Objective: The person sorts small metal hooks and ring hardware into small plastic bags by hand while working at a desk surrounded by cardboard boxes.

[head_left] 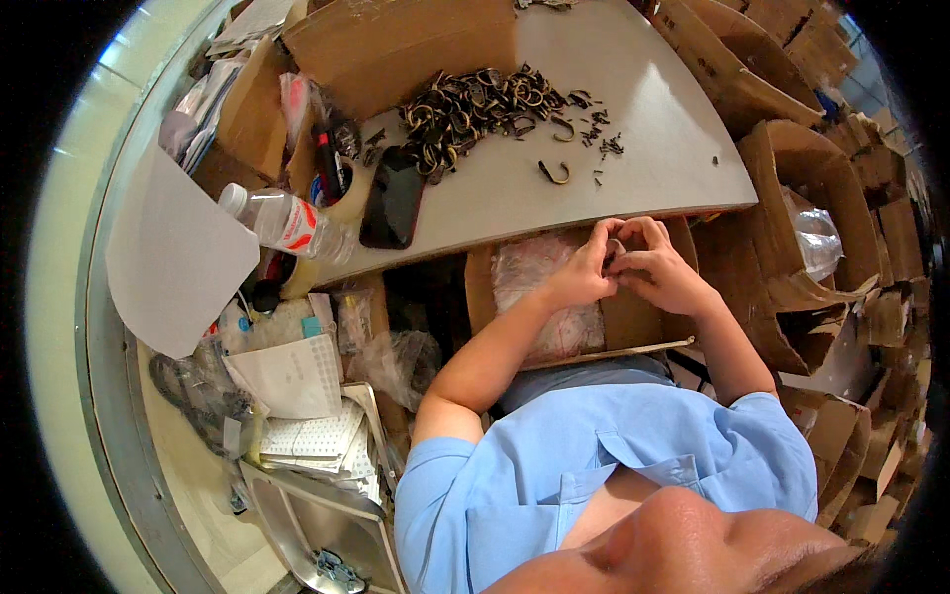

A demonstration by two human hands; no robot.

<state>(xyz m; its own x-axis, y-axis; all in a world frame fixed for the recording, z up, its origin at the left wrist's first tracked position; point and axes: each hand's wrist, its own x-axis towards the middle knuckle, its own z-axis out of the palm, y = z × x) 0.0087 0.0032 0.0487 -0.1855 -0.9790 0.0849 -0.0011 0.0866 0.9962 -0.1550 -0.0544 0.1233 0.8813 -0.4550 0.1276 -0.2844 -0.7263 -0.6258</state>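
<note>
- I see the grey table filling the upper middle, with its near edge just above both of my hands
- Brown cardboard boxes crowd the right side, stacked close together; one more stands at the table's far edge
- An open box sits right under my hands, with a clear plastic bag lying in it
- A pile of dark curved metal hooks lies on the table well beyond my hands, with a single hook apart on the near side
- A clear plastic bottle lies tilted at the table's left end, beside a black phone
- My left hand and right hand meet just below the table edge, fingers curled in and touching, pinching a small metal piece between them
- That piece is mostly hidden by my fingers; I cannot make out its shape
- Papers and bags at lower left are too jumbled to tell apart
</note>
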